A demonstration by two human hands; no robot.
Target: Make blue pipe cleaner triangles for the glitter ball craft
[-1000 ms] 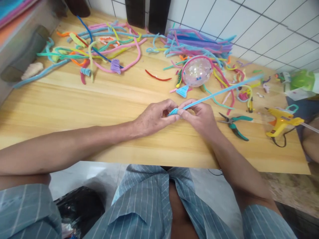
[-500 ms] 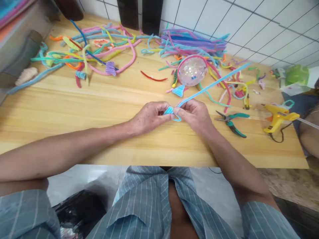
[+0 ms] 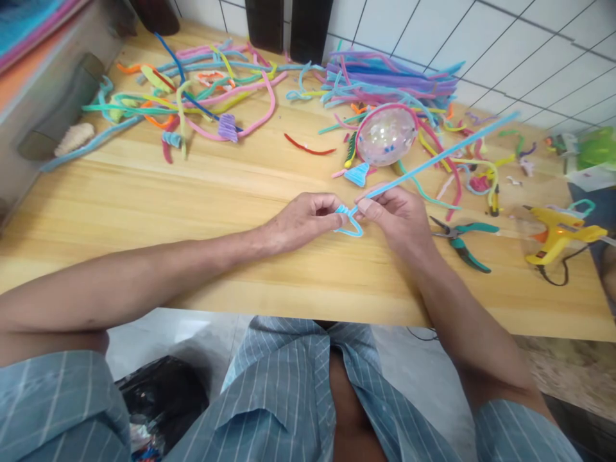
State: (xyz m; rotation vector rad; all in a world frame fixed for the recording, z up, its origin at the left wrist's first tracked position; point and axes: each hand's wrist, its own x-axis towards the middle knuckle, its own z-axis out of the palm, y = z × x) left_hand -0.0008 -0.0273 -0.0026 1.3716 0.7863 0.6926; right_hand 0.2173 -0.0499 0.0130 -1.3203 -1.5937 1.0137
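Observation:
A light blue pipe cleaner (image 3: 447,152) runs between my hands, its long straight end reaching up to the right. My left hand (image 3: 315,217) pinches the coiled end, where a small loop hangs out toward me. With thumb and fingers, my right hand (image 3: 395,215) grips the straight part just right of the coil. Just beyond my hands lies a light blue piece folded into a triangle (image 3: 357,174). Behind it stands a clear round bowl with a pink rim (image 3: 387,135), small bits inside.
Teal-handled pliers (image 3: 466,244) and a yellow glue gun (image 3: 561,234) lie to the right. Loose coloured pipe cleaners (image 3: 202,96) spread along the back left. A thick purple and blue bundle (image 3: 392,77) rests by the tiled wall. A red strip (image 3: 309,146) lies mid-table.
My right hand has moved slightly away from the left along the pipe cleaner, and the loop beside the coil shows larger. The whole view has shifted a little.

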